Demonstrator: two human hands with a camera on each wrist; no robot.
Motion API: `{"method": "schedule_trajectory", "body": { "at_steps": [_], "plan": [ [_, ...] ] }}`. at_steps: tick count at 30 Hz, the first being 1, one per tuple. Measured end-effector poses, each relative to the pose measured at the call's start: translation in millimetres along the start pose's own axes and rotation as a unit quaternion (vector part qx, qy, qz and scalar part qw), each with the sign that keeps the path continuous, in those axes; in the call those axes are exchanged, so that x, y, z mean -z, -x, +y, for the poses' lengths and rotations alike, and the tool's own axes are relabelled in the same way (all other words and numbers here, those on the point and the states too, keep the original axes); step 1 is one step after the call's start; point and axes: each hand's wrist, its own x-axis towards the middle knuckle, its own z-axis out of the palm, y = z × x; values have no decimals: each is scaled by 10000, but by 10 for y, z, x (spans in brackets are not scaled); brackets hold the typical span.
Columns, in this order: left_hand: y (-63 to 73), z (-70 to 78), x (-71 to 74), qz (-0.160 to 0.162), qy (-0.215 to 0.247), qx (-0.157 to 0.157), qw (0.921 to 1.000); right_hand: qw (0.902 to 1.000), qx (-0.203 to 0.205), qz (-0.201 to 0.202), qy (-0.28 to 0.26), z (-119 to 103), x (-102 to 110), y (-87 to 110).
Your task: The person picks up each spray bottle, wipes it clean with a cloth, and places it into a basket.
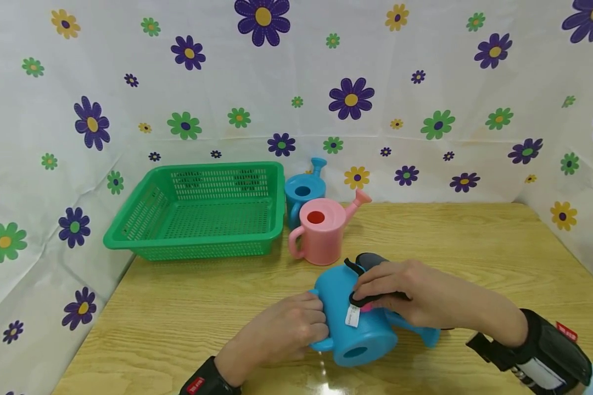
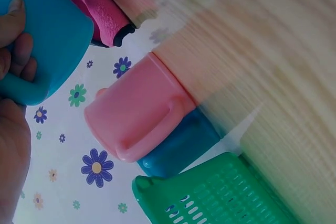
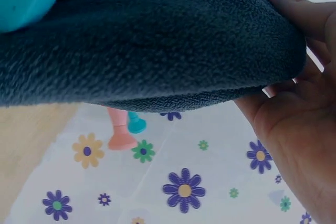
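Observation:
Near the front of the table, a blue watering can (image 1: 378,332) is tilted with its top opening toward me and its spout to the right. My left hand (image 1: 289,326) grips its handle, fingers curled around it, as the left wrist view also shows. My right hand (image 1: 415,285) pinches a cloth (image 3: 157,45), dark grey on one side and pink on the other, against the can's side. A white label (image 1: 353,316) hangs from the cloth's black edge. The cloth covers part of the can and its spout.
A pink watering can (image 1: 326,241) stands upright just beyond the held can. Behind it is another blue watering can (image 1: 291,187), partly hidden. To their left sits a green perforated basket (image 1: 192,242). A flowered white sheet (image 1: 296,66) hangs behind the wooden table (image 1: 474,247).

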Motion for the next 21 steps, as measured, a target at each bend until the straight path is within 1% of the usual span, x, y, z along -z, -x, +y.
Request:
{"method": "schedule_trajectory", "body": {
  "at_steps": [5,8,13,17,21],
  "plan": [
    [2,18,-26,-80,123,76,9999,9997,-229,97,59,106,-12,-29],
    [3,31,-37,-136,172,55,9997,9992,-342,181,49,165,-37,-39],
    [-5,59,-41,-183,173,-1,9997,9983,-550,203,44,207,-53,-50],
    [-16,72,-39,-165,129,-24,9998,9976,-630,287,73,224,-63,-52],
    [-29,80,-39,-231,152,-44,9996,9971,-622,418,130,254,-83,-60]
  ]
}}
